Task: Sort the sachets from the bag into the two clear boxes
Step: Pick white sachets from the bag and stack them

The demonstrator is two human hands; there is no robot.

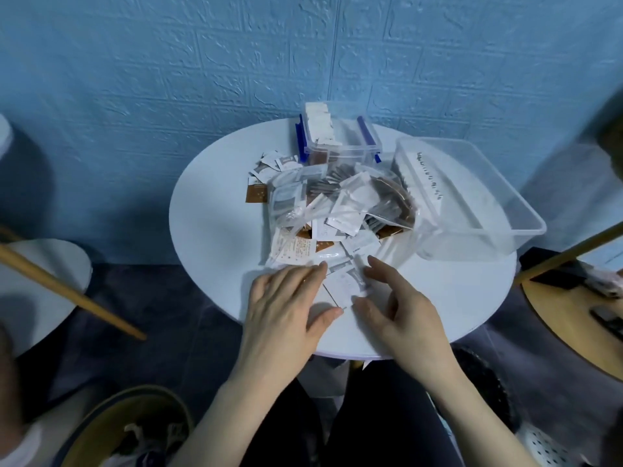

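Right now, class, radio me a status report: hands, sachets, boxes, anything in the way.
Left hand flat on white sachets, right hand open beside them. Pile still on bag. Small box part filled; large box looks empty. Nothing blocking.

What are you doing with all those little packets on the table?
A person is sorting sachets that lie heaped on a round white table. Both hands are at the near edge of the heap: the left hand lies flat on some white sachets, and the right hand reaches in beside it. The small clear box at the back already holds some white sachets. The big clear box on the right looks nearly empty.
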